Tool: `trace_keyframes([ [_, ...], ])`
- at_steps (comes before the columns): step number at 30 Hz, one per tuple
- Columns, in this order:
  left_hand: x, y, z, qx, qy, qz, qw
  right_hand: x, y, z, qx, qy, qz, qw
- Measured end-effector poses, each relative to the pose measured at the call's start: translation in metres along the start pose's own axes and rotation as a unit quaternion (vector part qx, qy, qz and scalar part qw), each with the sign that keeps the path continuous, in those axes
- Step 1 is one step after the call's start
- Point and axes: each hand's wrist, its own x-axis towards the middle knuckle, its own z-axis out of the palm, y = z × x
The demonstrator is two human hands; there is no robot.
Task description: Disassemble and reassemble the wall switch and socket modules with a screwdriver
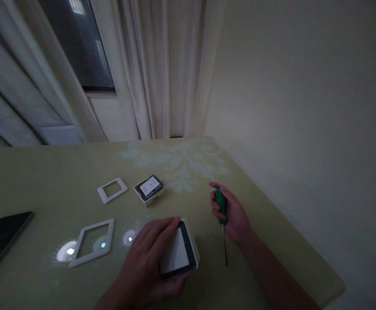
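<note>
My left hand is wrapped around a square wall switch module with a white face and black rim, held tilted just above the table near its front. My right hand grips a screwdriver with a green handle; its thin shaft points down toward me, to the right of the module. The two hands are a short way apart.
On the yellow-green table lie a large white frame, a small white frame and a second switch module. A dark phone or tablet lies at the left edge. Curtains and a window stand behind; the table's right edge runs close to the wall.
</note>
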Motion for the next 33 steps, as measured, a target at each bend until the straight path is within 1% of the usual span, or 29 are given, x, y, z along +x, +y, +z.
trace_keyframes([
  [2,0.002,-0.001,0.002,0.002,-0.037,-0.011,0.999,0.000,-0.002,-0.001,0.033,-0.003,-0.002,0.999],
  [7,0.006,-0.003,0.007,-0.011,-0.106,-0.049,0.993,-0.003,-0.006,-0.003,0.090,-0.028,-0.011,0.995],
  [10,0.007,-0.005,0.007,-0.023,-0.130,-0.069,0.989,-0.009,-0.010,0.000,0.117,-0.031,-0.039,0.992],
  [13,0.006,-0.008,0.007,-0.034,-0.122,-0.081,0.989,-0.016,-0.017,0.010,0.140,-0.028,-0.089,0.986],
  [17,0.005,-0.010,0.014,-0.035,-0.107,-0.083,0.990,-0.018,-0.024,0.035,0.145,-0.035,-0.139,0.979],
  [21,0.008,-0.008,0.022,-0.036,-0.097,-0.102,0.989,-0.015,-0.019,0.063,0.121,-0.049,-0.162,0.978],
  [24,0.011,-0.006,0.024,-0.046,-0.101,-0.115,0.987,-0.015,-0.012,0.077,0.092,-0.056,-0.172,0.979],
  [29,0.013,-0.002,0.024,-0.055,-0.091,-0.119,0.987,-0.020,-0.004,0.082,0.028,-0.054,-0.209,0.976],
  [31,0.013,0.000,0.025,-0.053,-0.090,-0.117,0.988,-0.023,-0.003,0.080,-0.011,-0.054,-0.234,0.971],
  [33,0.013,0.003,0.026,-0.051,-0.088,-0.115,0.988,-0.025,-0.004,0.076,-0.060,-0.052,-0.270,0.960],
])
